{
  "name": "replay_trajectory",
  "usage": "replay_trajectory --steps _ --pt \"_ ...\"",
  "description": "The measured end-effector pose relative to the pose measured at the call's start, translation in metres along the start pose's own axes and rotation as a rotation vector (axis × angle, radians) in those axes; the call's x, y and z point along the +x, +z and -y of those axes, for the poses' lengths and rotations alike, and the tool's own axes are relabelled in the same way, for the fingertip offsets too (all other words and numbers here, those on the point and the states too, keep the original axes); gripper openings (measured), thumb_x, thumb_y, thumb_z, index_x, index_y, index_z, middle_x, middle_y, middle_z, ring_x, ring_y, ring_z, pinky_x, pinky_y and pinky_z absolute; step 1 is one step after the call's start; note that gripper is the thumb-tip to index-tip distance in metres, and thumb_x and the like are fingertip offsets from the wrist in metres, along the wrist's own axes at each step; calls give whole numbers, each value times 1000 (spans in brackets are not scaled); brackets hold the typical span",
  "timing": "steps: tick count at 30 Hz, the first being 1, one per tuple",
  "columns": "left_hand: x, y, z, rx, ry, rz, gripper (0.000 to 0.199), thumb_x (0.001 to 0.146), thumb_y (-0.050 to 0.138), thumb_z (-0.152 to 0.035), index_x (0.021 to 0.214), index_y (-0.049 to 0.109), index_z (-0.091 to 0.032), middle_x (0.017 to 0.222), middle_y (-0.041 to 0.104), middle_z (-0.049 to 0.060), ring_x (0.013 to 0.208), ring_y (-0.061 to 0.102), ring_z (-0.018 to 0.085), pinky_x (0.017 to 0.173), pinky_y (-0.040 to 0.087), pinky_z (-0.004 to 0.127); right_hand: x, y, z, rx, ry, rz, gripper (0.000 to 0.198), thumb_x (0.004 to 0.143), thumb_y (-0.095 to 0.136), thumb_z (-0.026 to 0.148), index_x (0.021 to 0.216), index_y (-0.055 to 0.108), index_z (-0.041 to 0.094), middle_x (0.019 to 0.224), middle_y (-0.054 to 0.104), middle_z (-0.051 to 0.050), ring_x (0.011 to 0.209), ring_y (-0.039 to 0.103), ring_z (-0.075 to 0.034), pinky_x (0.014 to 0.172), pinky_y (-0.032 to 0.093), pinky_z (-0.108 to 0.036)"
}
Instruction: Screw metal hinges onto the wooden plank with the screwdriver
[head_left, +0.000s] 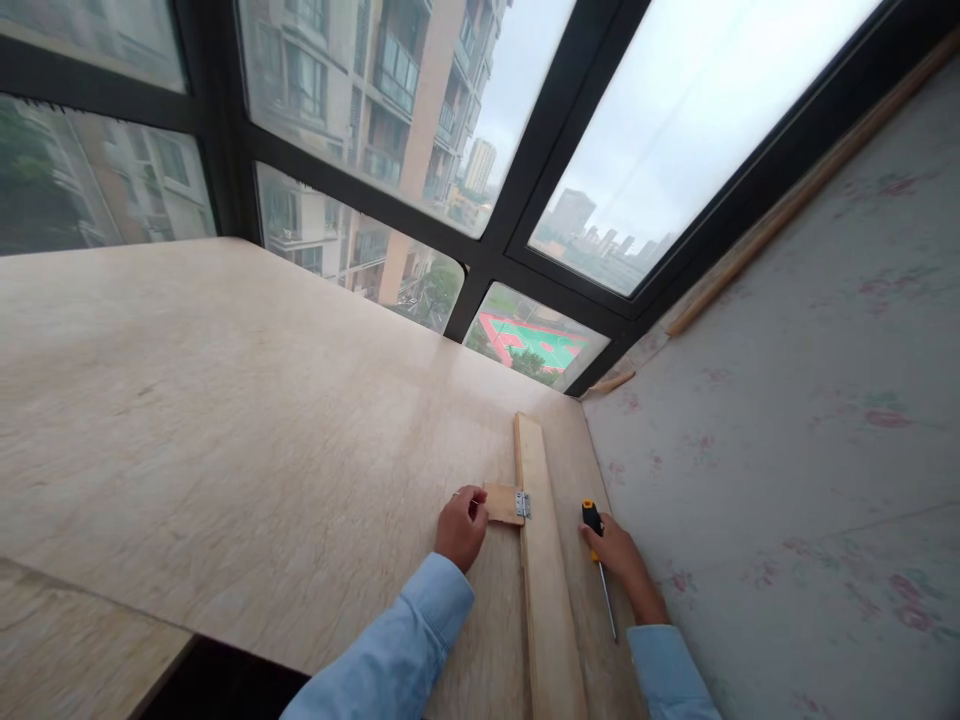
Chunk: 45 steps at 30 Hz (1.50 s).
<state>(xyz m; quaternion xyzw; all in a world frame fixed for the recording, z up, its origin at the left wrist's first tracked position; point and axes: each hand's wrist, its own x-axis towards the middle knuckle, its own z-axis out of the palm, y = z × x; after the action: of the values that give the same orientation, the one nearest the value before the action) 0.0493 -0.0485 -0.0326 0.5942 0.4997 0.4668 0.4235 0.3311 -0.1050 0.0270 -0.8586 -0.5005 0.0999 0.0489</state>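
1. Gripping the screwdriver (591, 517) is your right hand (619, 550): its grip is closed around the black-and-orange handle, the butt facing the bench's far edge and the metal shaft pointing back towards you.
2. Your left hand (461, 525) has its fingers curled together at the left end of the small wooden piece (502, 505); you cannot tell from this view whether that grip pinches the wood or something tiny.
3. On your bench (300, 420), the long wooden strip (536, 570) lies near the right edge, its far end short of the far right corner and its near end running out of view.
4. The metal hinge (523, 503) spans the joint where the small wooden piece meets the strip's left side.
5. Your right hand and its tool are between the strip and the flower-patterned wall (787, 420), which borders the bench's right edge.
6. Along the far edge you face dark window frames (487, 255), with a green-and-red sports court (536, 343) outside below.
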Motion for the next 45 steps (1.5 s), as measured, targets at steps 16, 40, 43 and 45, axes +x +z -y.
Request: replay_trajectory --steps 16,40,43,45 --pt "4 -3 5 -29 -8 -6 13 74 54 -14 81 64 -19 82 70 4 79 65 19 78 52 32 -135 36 -12 258 -160 -373 43 84 51 41 116 66 16 125 64 -18 120 59 -32 107 44 -51" --pt "55 -20 -12 469 247 503 94 61 77 -20 146 37 -15 125 58 18 121 55 34 103 43 49 -180 61 4 912 -101 -86 42 82 62 46 116 72 22 132 65 -14 125 60 -29 109 46 -48" --pt "55 -25 -14 230 255 509 92 65 77 -25 147 36 -19 127 54 15 115 59 28 94 51 45 -170 64 11 901 -119 -81 39 82 62 41 116 71 24 135 63 -12 128 57 -29 111 44 -48" --pt "52 -22 -23 131 299 507 88 69 76 -29 147 35 -21 132 51 15 114 59 26 92 53 41 -166 65 14 889 -121 -93 39 82 62 38 118 70 24 135 62 -11 129 55 -29 112 42 -48"
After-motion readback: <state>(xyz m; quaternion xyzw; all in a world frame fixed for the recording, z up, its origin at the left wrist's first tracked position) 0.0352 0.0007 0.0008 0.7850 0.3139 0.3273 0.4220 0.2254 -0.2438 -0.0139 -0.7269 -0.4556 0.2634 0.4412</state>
